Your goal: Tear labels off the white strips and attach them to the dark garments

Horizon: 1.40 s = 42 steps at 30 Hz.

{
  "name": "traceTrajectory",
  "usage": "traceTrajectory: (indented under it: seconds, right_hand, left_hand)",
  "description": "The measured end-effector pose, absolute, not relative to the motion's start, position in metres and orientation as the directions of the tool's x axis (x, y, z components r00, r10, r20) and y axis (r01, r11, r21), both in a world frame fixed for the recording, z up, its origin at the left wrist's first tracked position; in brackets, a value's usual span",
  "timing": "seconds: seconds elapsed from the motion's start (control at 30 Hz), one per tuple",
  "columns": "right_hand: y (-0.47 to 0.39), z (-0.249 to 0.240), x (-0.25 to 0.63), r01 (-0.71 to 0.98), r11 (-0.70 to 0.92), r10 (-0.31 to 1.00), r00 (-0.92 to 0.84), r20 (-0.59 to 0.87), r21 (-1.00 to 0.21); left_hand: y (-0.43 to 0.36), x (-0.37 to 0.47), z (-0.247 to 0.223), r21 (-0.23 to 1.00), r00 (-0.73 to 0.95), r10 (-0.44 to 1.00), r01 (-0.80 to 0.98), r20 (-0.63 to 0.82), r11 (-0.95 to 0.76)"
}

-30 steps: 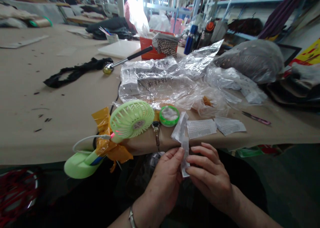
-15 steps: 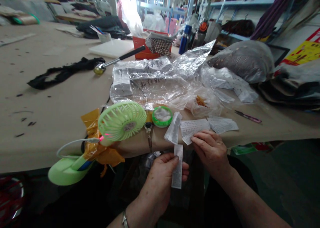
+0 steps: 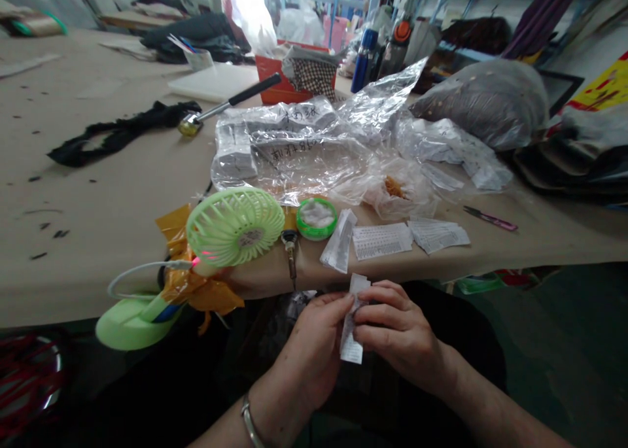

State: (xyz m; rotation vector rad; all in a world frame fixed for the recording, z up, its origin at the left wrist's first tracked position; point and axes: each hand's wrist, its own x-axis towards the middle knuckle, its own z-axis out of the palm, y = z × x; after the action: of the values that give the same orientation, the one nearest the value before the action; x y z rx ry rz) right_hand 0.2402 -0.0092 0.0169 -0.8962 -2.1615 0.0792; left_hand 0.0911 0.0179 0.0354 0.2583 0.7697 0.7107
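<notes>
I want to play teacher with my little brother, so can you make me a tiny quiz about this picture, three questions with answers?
1. True or false: the light green fan is to the left of the round green tub.
2. What are the left hand and the right hand both touching?
3. Which wrist has the silver bracelet on it?
a) the left
b) the right

Key:
1. True
2. Paper strips
3. a
</notes>
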Motion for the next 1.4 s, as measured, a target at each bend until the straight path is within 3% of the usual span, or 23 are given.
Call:
traceTrajectory:
  seconds: [0.4, 0.47, 0.57, 0.67, 0.83, 1.07, 1.17, 1.23, 1.4]
  right_hand:
    - [-0.017, 0.02, 0.26, 0.643, 0.688, 0.672, -0.389, 0.63, -0.336]
    - [-0.013, 0.02, 0.279, 0.753, 0.581, 0.711, -0.285, 0.643, -0.308]
    - [-0.006, 0.015, 0.313, 0.943, 0.275, 0.751, -0.087, 0.654, -0.19]
    - [-0.002, 0.006, 0.336, 0.992, 0.111, 0.802, -0.052, 0.595, -0.063]
    - [-0.002, 0.001, 0.349, 0.979, 0.189, 0.757, -0.093, 0.647, -0.08]
    - [-0.009, 0.019, 0.323, 0.849, 0.386, 0.675, 0.008, 0.738, -0.361]
    - [-0.02, 0.026, 0.285, 0.706, 0.567, 0.702, -0.145, 0.698, -0.424]
    - [-0.026, 0.025, 0.262, 0.637, 0.657, 0.686, -0.284, 0.67, -0.403]
    - [-0.032, 0.013, 0.236, 0.609, 0.706, 0.668, -0.402, 0.627, -0.362]
  left_hand:
    - [0.014, 0.096, 0.029, 0.523, 0.467, 0.642, -0.373, -0.608, 0.767]
    - [0.013, 0.097, 0.027, 0.534, 0.462, 0.615, -0.309, -0.639, 0.787]
    - [0.012, 0.099, 0.023, 0.541, 0.461, 0.594, -0.258, -0.659, 0.801]
    - [0.01, 0.102, 0.019, 0.535, 0.464, 0.596, -0.273, -0.655, 0.8]
    - [0.009, 0.104, 0.019, 0.544, 0.461, 0.596, -0.257, -0.658, 0.799]
    - [0.008, 0.105, 0.031, 0.542, 0.439, 0.602, -0.269, -0.667, 0.796]
    - [0.007, 0.105, 0.032, 0.521, 0.485, 0.605, -0.313, -0.631, 0.794]
    - [0.007, 0.104, 0.033, 0.513, 0.51, 0.631, -0.371, -0.584, 0.774]
    - [0.007, 0.097, 0.032, 0.471, 0.469, 0.671, -0.482, -0.574, 0.739]
